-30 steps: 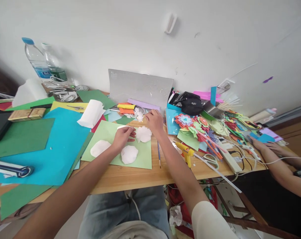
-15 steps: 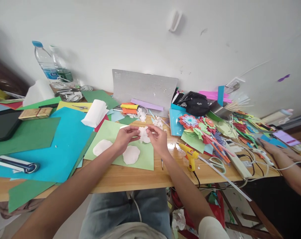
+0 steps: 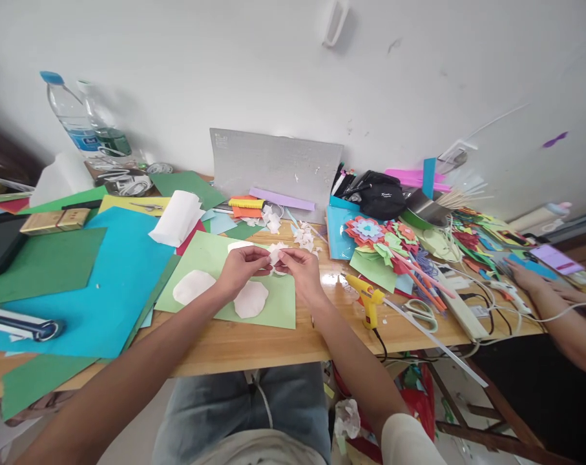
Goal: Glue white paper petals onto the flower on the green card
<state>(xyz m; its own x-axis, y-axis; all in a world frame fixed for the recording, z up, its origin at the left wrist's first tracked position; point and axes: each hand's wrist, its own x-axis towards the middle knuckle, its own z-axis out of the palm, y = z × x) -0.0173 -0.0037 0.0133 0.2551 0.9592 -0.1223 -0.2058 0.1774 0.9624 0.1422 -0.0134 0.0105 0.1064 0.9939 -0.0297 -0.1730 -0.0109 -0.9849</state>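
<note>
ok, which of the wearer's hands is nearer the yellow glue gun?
Right. The right hand is to the left of the yellow glue gun, pinching white paper. The left hand is farther left, over the light green sheet.

We hold our left arm [image 3: 150, 355] and right arm [image 3: 351, 343] stretched forward, each slanting inward from its own side. Our left hand [image 3: 239, 268] and right hand [image 3: 304, 272] nearly meet, the fingers [image 3: 256, 253] of each bent and pinched with the thumb, tips facing one another.
</note>
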